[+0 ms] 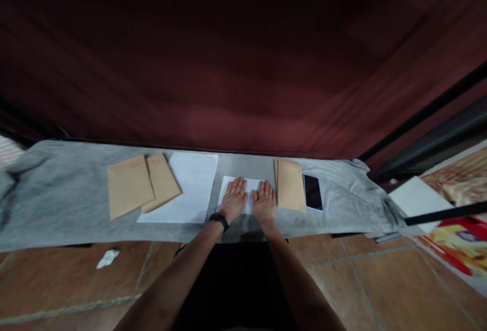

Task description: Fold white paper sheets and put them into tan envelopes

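Note:
A white sheet of paper (249,188), perhaps folded, lies on the grey cloth in front of me. My left hand (234,200) presses flat on its left half, fingers stretched forward. On the right part of the sheet, my right hand (264,202) rests palm down with its fingers extended. Both hands hide much of the paper. Just right of my right hand lie brown envelopes (291,186), partly overlapping. To the left is a larger stack of white paper (196,186), partly covered by a brown envelope (163,181) with another brown envelope (130,186) over its edge.
A phone (313,192) lies right of the envelopes. The grey cloth (68,189) covers a long, narrow surface before a dark red curtain (243,93). Dark bars (426,113) stand at the right. A scrap of white paper (108,259) is on the tiled floor (342,280).

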Demonstrator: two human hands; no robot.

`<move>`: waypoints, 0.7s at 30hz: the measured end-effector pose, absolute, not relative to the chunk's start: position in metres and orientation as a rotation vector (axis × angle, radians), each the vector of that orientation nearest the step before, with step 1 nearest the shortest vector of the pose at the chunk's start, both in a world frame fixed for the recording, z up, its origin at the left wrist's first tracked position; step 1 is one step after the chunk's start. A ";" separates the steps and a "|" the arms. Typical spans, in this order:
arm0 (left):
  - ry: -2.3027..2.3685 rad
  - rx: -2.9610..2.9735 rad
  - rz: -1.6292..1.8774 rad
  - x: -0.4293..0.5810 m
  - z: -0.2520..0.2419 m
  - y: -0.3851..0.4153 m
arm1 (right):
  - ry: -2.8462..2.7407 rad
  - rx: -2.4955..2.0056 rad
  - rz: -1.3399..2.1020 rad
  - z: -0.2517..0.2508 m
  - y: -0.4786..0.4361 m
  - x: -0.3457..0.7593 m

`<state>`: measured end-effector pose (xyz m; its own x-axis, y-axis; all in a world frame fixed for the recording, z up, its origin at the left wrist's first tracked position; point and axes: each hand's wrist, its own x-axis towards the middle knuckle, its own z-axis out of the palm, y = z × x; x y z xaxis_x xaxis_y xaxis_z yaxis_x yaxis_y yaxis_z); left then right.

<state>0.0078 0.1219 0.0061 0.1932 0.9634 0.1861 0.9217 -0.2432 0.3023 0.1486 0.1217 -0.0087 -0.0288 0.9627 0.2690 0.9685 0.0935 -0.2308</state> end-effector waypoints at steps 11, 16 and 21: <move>1.778 2.290 0.494 0.004 0.011 0.113 | -2.202 -1.731 0.140 0.002 0.128 0.129; 1.768 2.305 0.436 0.004 0.012 0.113 | -2.300 -1.701 0.230 0.004 0.132 0.119; 1.758 2.311 0.468 0.002 0.014 0.111 | -2.261 -1.760 0.187 0.001 0.132 0.122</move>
